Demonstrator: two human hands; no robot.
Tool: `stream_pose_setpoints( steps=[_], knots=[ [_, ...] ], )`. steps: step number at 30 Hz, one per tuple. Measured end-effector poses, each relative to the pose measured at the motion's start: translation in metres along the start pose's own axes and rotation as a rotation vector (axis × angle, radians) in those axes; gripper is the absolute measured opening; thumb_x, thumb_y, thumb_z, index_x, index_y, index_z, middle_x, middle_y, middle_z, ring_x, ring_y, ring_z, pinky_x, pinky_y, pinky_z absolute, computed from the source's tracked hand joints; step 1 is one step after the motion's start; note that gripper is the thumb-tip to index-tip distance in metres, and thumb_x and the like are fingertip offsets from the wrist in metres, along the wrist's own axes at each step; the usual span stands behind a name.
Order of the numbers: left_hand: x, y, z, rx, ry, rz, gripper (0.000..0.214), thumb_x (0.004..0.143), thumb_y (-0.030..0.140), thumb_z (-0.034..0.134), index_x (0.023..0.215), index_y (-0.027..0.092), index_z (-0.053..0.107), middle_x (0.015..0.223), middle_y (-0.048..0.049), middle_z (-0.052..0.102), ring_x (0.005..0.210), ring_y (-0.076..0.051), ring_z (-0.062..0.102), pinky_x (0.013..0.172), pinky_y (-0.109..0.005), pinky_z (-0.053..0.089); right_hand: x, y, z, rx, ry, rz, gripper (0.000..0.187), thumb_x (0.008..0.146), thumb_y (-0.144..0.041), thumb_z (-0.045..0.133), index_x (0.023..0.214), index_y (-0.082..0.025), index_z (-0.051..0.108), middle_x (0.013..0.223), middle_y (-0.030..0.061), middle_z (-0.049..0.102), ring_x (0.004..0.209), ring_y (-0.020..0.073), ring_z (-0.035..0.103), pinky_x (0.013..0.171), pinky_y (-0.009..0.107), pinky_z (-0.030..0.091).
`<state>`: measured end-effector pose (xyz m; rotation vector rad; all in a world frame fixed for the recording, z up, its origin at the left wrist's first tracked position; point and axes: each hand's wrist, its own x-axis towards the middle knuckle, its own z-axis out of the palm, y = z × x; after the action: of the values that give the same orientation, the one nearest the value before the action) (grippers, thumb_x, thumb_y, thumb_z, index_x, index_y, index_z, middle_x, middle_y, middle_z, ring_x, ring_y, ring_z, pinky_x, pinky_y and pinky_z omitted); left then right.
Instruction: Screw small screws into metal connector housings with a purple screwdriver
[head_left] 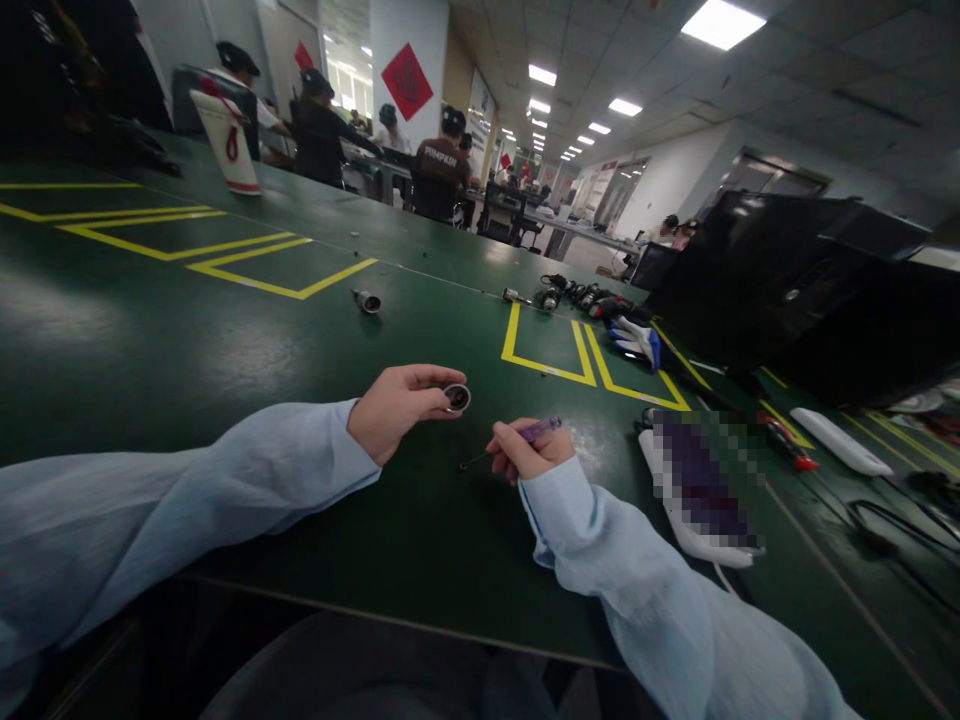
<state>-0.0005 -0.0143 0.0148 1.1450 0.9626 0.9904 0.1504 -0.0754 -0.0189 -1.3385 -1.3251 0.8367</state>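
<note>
Between the thumb and fingers of my left hand (pixel 397 405) is a small round metal part (pixel 457 398), its dark hollow end turned towards me. My right hand (pixel 531 452) grips a screwdriver with a clear purple handle (pixel 541 429). Its thin shaft points left and down, and a small dark bit at the tip sits just above the table, below the metal part and apart from it. Farther off on the green table (pixel 300 560) lies another metal cup-shaped part (pixel 367 301) on its side.
Cables and metal connectors (pixel 562 292) lie at the back right, near blue-and-white gloves (pixel 636 340). A white device with a blurred screen (pixel 701 490) is right of my right arm. A red-tipped tool (pixel 791 443) lies beyond. A paper cup (pixel 227 145) stands far left. People sit behind.
</note>
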Motion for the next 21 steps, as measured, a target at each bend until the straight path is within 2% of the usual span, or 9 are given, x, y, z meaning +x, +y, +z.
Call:
stream_pose_setpoints(
  steps=[3,6,10,12,14,16,19,21],
  knots=[
    [0.0,0.0,0.0,-0.001,-0.003,-0.001,0.027,0.054,0.006,0.062,0.08,0.01,0.066,0.082,-0.0059,0.066,0.078,-0.019,0.062,0.071,-0.03,0.055,0.0,0.002,0.001,-0.022,-0.003,-0.019,0.032,0.073,-0.04,0.054,0.054,-0.015,0.06,0.04,-0.0023,0.052,0.033,0.0045,0.041,0.033,0.016,0.031],
    [0.0,-0.001,0.0,-0.01,-0.008,-0.003,0.028,0.054,0.005,0.062,0.081,0.011,0.066,0.083,-0.0061,0.066,0.079,-0.019,0.063,0.073,-0.032,0.055,0.002,0.002,0.0,0.029,-0.002,0.057,0.031,0.071,-0.04,0.056,0.054,-0.014,0.059,0.038,-0.0028,0.051,0.03,0.0043,0.04,0.03,0.015,0.03],
    [0.001,-0.001,0.0,-0.042,-0.006,-0.02,0.03,0.055,0.002,0.06,0.083,0.011,0.065,0.086,-0.0064,0.067,0.085,-0.02,0.062,0.075,-0.032,0.055,0.007,0.001,-0.003,0.308,-0.034,0.225,0.03,0.068,-0.04,0.061,0.055,-0.014,0.058,0.039,-0.0025,0.054,0.029,0.0059,0.043,0.028,0.016,0.035],
    [0.001,-0.001,0.0,-0.054,-0.006,-0.033,0.03,0.057,0.0,0.059,0.084,0.01,0.065,0.088,-0.0067,0.066,0.087,-0.02,0.062,0.075,-0.031,0.055,0.009,0.001,-0.006,0.489,-0.065,0.23,0.028,0.066,-0.04,0.063,0.057,-0.013,0.06,0.042,-0.0018,0.057,0.031,0.0069,0.047,0.03,0.018,0.039],
    [0.001,-0.001,0.0,-0.051,-0.008,-0.046,0.031,0.058,-0.001,0.058,0.086,0.01,0.064,0.088,-0.0067,0.066,0.085,-0.019,0.062,0.075,-0.031,0.055,0.01,0.0,-0.008,0.61,-0.06,0.147,0.026,0.067,-0.039,0.064,0.06,-0.014,0.062,0.047,-0.0013,0.06,0.035,0.0076,0.05,0.034,0.019,0.043],
    [0.001,-0.002,0.0,-0.047,-0.018,-0.052,0.031,0.059,-0.001,0.058,0.088,0.01,0.064,0.088,-0.0066,0.066,0.083,-0.019,0.063,0.076,-0.031,0.055,0.009,0.0,-0.007,0.615,-0.001,0.001,0.023,0.07,-0.038,0.063,0.066,-0.015,0.064,0.053,-0.0008,0.063,0.04,0.0083,0.054,0.039,0.02,0.047],
    [0.001,-0.004,-0.001,-0.051,-0.049,-0.049,0.03,0.061,0.0,0.059,0.089,0.009,0.064,0.087,-0.0061,0.067,0.081,-0.018,0.063,0.076,-0.031,0.054,0.005,0.001,-0.002,0.421,0.107,-0.22,0.017,0.075,-0.032,0.061,0.073,-0.016,0.065,0.061,0.0001,0.065,0.046,0.0087,0.058,0.046,0.022,0.05],
    [0.001,-0.005,-0.001,-0.048,-0.069,-0.048,0.03,0.061,0.001,0.06,0.09,0.009,0.063,0.085,-0.0057,0.067,0.079,-0.017,0.064,0.076,-0.03,0.054,0.003,0.003,0.002,0.263,0.132,-0.347,0.015,0.077,-0.029,0.058,0.074,-0.016,0.066,0.064,0.0016,0.065,0.049,0.0095,0.058,0.047,0.023,0.051]
  ],
)
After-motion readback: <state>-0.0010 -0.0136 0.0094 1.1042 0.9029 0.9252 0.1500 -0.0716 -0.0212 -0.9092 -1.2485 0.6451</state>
